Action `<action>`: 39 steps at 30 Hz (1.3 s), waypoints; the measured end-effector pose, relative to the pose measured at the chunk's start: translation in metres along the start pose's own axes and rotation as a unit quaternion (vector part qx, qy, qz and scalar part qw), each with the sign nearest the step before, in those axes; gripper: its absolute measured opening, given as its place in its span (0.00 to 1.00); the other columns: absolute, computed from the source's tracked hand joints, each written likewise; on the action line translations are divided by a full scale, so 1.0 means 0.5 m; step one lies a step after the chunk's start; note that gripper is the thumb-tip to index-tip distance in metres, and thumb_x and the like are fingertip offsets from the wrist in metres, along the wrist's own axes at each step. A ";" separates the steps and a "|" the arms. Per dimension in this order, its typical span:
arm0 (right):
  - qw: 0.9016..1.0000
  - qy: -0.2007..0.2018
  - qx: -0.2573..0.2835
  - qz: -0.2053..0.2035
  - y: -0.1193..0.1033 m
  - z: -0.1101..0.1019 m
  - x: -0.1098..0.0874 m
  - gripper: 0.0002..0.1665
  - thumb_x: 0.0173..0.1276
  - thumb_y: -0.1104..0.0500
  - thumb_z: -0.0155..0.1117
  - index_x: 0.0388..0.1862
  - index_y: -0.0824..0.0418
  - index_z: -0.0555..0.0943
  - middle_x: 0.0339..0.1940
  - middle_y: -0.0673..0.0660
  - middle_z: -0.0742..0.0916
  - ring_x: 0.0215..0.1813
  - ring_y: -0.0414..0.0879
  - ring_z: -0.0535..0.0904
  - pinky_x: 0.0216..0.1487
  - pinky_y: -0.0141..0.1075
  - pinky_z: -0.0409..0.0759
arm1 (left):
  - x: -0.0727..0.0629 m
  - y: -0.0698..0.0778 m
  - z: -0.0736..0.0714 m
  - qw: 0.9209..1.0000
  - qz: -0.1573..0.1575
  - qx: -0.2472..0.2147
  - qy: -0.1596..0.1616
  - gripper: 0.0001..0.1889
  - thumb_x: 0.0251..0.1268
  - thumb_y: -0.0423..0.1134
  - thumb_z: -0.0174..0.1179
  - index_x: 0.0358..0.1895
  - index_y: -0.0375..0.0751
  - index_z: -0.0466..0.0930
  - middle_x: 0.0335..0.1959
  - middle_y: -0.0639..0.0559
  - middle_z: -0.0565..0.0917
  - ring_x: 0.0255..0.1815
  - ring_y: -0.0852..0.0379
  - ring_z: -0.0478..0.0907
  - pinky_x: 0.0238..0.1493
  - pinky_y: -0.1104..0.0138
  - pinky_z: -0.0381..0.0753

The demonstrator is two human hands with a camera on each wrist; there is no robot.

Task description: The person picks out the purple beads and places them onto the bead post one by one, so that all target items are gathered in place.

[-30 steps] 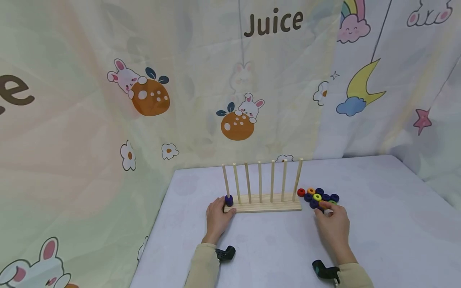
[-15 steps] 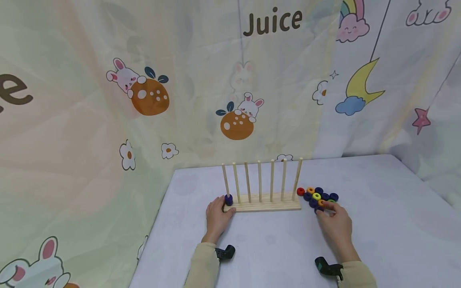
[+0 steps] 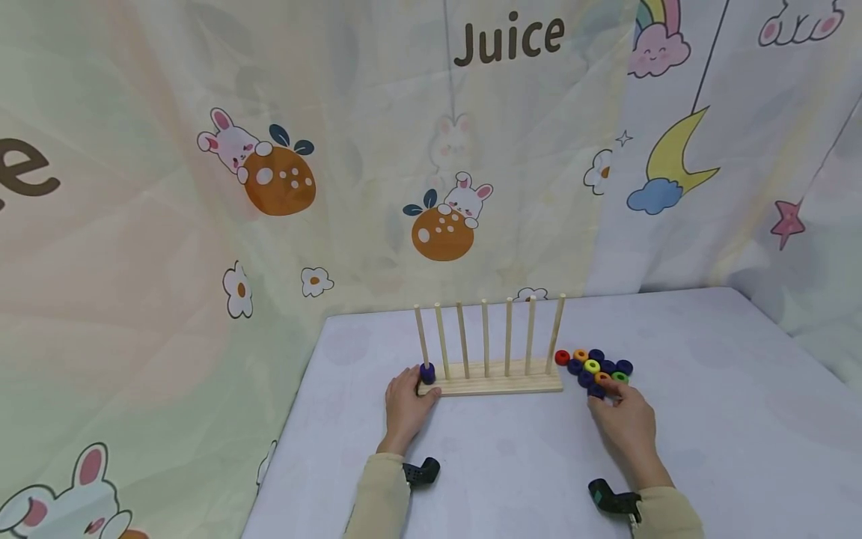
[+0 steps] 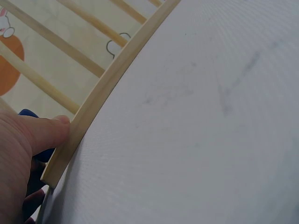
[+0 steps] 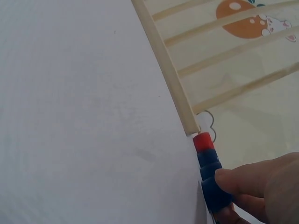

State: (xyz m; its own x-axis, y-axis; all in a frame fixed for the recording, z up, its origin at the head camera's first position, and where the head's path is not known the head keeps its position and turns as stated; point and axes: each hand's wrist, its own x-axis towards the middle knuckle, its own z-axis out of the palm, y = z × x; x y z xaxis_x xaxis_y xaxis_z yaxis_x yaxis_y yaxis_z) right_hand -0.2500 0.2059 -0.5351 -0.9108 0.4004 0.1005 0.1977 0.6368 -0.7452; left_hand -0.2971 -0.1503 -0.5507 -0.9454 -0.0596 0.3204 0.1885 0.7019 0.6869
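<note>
A wooden peg rack point(image 3: 501, 385) with a row of upright pegs stands on the table. My left hand point(image 3: 405, 408) grips its left end, thumb point(image 4: 52, 130) on the front edge of the base, other fingers mostly hidden. Dark blue beads point(image 3: 427, 373) sit at the bottom of the leftmost peg. To the right of the rack, my right hand point(image 3: 629, 428) pinches a dark blue bead point(image 3: 595, 391) at the near side of a bead cluster. Thumb and fingers close around it in the right wrist view, where that bead point(image 5: 215, 193) lines up with others.
The cluster holds a red bead point(image 3: 562, 358), a yellow bead point(image 3: 592, 366), a green bead point(image 3: 620, 378), orange beads point(image 3: 581, 355) and several dark blue ones. A white cloth point(image 3: 512, 464) covers the table. A printed curtain point(image 3: 364, 150) hangs behind it.
My right hand has shifted slightly right and then back a little, still at the near edge of the cluster, baring more of the orange and green beads. My left hand stays on the rack.
</note>
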 end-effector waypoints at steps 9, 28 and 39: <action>0.999 -0.015 -0.021 -0.033 0.001 0.002 -0.001 0.25 0.62 0.59 0.67 0.56 0.71 0.78 0.52 0.73 0.80 0.52 0.67 0.75 0.50 0.59 0.73 | 0.000 0.001 0.000 1.000 -0.002 0.006 0.001 0.31 0.57 0.43 0.69 0.62 0.32 0.75 0.62 0.38 0.78 0.69 0.39 0.67 0.72 0.46 0.54; 0.999 0.018 0.005 -0.033 -0.004 0.006 -0.005 0.23 0.61 0.58 0.67 0.54 0.67 0.79 0.47 0.69 0.84 0.41 0.56 0.77 0.35 0.40 0.71 | 0.001 0.000 0.003 1.000 -0.004 0.012 -0.001 0.31 0.57 0.43 0.69 0.62 0.30 0.75 0.61 0.37 0.78 0.68 0.39 0.67 0.72 0.47 0.55; 0.999 -0.019 0.028 -0.030 -0.026 0.019 -0.014 0.24 0.63 0.56 0.68 0.56 0.64 0.79 0.48 0.66 0.85 0.41 0.54 0.80 0.36 0.36 0.73 | 0.000 0.001 -0.001 1.000 -0.006 0.011 0.000 0.31 0.57 0.43 0.69 0.62 0.31 0.75 0.61 0.37 0.78 0.68 0.39 0.67 0.72 0.47 0.54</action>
State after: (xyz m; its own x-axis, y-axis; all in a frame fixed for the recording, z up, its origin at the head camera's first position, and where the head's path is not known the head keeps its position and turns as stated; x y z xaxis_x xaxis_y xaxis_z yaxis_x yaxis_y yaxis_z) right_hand -0.2498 0.1886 -0.5324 -0.9336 0.3372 0.1215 0.1231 0.6200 -0.7749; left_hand -0.2971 -0.1505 -0.5500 -0.9478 -0.0679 0.3115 0.1710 0.7162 0.6766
